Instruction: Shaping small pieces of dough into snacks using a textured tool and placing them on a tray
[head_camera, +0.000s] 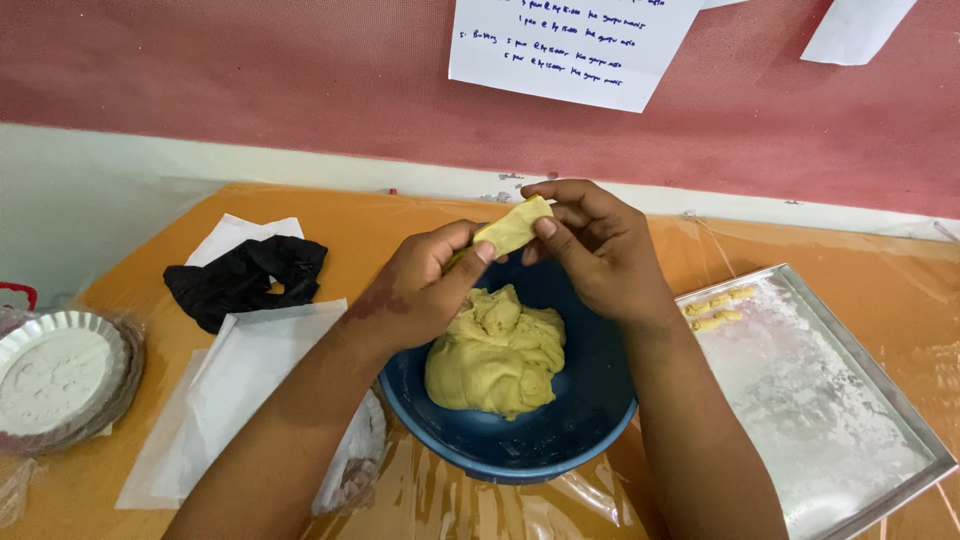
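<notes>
Covering the orange table (330, 215) (red wall (250, 70) behind), clear plastic gleams.

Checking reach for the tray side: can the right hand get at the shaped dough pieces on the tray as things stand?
Probably yes. The right hand is beside the tray, and nothing lies between it and the pieces, but it and the left hand pinch a dough strip.

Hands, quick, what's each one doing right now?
Left hand: closed on one end of the dough strip, over the bowl.
Right hand: pinching the strip's other end.
</notes>
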